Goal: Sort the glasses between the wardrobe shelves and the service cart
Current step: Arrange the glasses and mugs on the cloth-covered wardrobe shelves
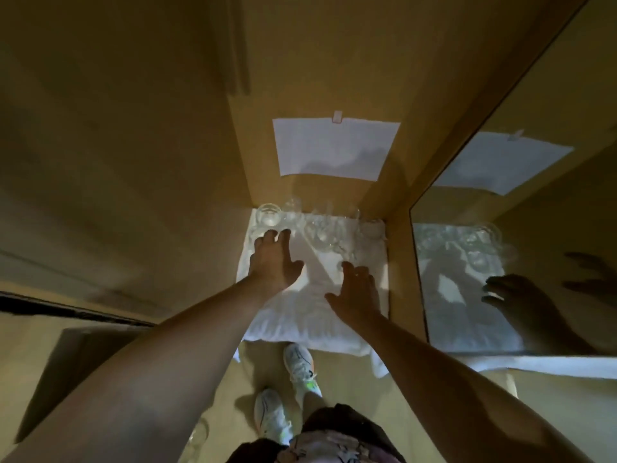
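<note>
Several clear glasses stand at the back of a wardrobe shelf on a white cloth [310,315]. A round tumbler [268,214] sits at the back left, and a blurred cluster of glasses [325,233] fills the middle and right. My left hand [275,259] reaches over the cloth with fingers spread, its fingertips just short of the tumbler and holding nothing. My right hand [355,295] hovers lower over the cloth, fingers spread and empty, near the closest glass of the cluster.
A white paper sheet [335,147] is taped to the wardrobe's back wall. A mirror panel [500,262] on the right reflects the shelf and hands. A wooden side wall rises on the left. Below are my white shoes [300,365] and a glass [198,436] at the bottom edge.
</note>
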Demonstrator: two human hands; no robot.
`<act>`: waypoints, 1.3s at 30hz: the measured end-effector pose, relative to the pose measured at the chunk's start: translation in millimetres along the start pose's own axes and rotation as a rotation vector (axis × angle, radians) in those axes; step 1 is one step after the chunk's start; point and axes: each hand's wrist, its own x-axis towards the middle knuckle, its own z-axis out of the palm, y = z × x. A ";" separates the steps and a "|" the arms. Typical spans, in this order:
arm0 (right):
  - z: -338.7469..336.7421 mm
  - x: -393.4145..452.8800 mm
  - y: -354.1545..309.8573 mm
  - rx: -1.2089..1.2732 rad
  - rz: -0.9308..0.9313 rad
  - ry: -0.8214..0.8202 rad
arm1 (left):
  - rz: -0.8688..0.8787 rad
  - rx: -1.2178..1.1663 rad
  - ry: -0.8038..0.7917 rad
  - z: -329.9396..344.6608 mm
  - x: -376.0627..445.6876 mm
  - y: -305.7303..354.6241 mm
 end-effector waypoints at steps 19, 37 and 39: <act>104.7 148.4 36.9 0.270 0.375 -0.103 | -0.094 -0.204 -0.157 135.9 122.9 -1.4; 166.2 235.9 87.5 1.328 0.937 0.149 | -0.103 -0.299 -0.111 218.1 235.0 -14.4; 168.4 238.6 92.0 1.492 0.922 0.097 | -0.063 -0.290 -0.126 226.9 240.1 -14.9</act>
